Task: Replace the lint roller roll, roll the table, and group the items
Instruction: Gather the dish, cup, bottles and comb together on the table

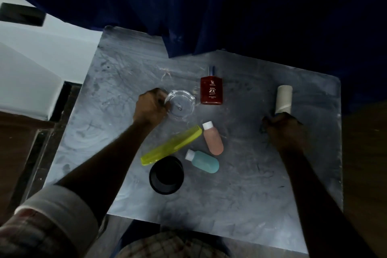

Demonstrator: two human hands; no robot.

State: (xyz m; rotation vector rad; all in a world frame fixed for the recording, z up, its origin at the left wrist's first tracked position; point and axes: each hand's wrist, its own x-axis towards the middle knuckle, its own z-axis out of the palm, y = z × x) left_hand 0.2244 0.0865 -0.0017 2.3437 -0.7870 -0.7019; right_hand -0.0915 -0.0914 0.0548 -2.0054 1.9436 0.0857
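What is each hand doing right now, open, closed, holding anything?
Left hand: closed on the rim of the clear glass dish.
Right hand: closed around the lint roller handle, roll pointing away.

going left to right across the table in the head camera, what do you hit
Left hand → glass ashtray → red bottle → right hand holding the lint roller.

My left hand [149, 109] grips the glass ashtray [181, 104] at its nine o'clock rim; my right hand [281, 130] holds the lint roller [283, 101], roll pointing twelve o'clock.
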